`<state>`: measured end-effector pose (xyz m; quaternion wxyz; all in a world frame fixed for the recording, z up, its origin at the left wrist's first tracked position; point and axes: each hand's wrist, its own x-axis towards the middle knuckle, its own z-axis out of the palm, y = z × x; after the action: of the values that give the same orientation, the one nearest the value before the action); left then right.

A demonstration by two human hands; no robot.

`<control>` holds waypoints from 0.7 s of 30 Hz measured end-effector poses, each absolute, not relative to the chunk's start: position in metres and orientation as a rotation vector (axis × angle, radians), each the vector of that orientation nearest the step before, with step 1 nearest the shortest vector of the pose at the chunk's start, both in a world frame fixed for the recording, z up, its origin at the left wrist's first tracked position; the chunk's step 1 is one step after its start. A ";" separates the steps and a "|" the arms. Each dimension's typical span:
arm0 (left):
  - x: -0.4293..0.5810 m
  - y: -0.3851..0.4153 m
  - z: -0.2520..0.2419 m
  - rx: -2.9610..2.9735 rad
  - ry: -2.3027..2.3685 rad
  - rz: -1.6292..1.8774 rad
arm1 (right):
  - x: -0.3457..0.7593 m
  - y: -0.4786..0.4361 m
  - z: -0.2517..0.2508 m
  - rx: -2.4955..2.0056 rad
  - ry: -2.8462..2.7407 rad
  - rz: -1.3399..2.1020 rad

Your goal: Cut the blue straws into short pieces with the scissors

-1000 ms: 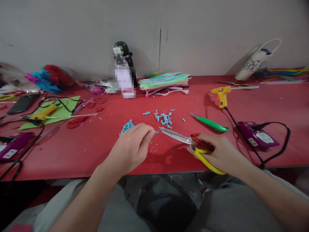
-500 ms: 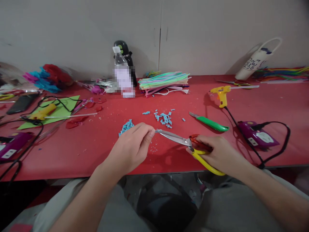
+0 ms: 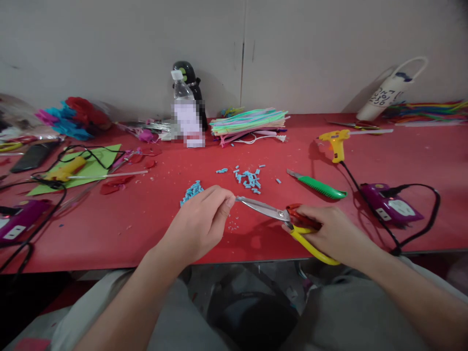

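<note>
Scissors (image 3: 263, 208) with one red and one yellow handle sit in the right hand (image 3: 331, 233), low and right of the frame's middle. The fingers are clamped around the handles. The blades look closed, or nearly so. They point left and slightly up above the near part of the red counter (image 3: 139, 214), and their tip meets the fingertips of the left hand (image 3: 201, 224). That hand is just left of centre with its thumb and fingers pinched together; whatever is between them is too small to make out.

Just beyond the left hand lies a small heap of blue pieces (image 3: 192, 191), and a looser scatter of blue bits (image 3: 248, 178) lies further back, above the scissors. A green utility knife (image 3: 320, 187) lies right of the scatter, near the right hand but apart from it. Behind it stands a yellow glue gun (image 3: 335, 144), whose black cord runs to a purple adapter (image 3: 389, 207) at the right. A bundle of pastel sticks (image 3: 248, 122) and a water bottle (image 3: 185, 112) sit at the back by the wall.
</note>
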<state>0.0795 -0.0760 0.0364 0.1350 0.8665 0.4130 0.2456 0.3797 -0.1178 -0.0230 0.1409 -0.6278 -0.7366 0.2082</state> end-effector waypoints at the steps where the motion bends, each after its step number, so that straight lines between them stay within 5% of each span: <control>1: 0.079 -0.076 0.037 2.508 1.195 0.714 | 0.380 -0.118 -0.023 -1.813 -2.125 0.610; 21: 0.081 -0.079 0.039 2.461 1.231 0.748 | 0.375 -0.121 -0.022 -1.719 -2.085 0.624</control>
<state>0.0812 -0.0787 0.0390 0.1447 0.8539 0.4273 0.2595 0.3745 -0.1207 -0.0215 0.1831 -0.6092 -0.7391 0.2214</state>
